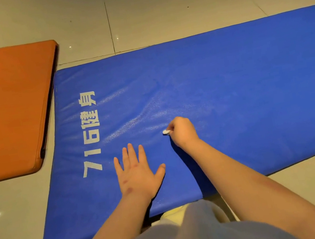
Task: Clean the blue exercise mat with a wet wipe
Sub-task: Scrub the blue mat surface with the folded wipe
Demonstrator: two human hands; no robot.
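One small white wet wipe sticks out left of the right hand, which pinches it on one blue padded exercise mat; the left hand lies flat there, fingers spread. One orange padded mat lies alongside.

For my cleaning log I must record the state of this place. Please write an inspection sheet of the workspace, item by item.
Surface: pale tiled floor, glossy, with dark joint lines.
Job's things: blue padded exercise mat with white lettering lies flat on the floor; small crumpled white wet wipe touches the mat.
Clutter: nothing seen.
Grippers: left hand rests flat on the mat, fingers spread; right hand pinches the wipe.
Cables: nothing seen.
Surroundings: orange padded mat beside the blue mat's short end.
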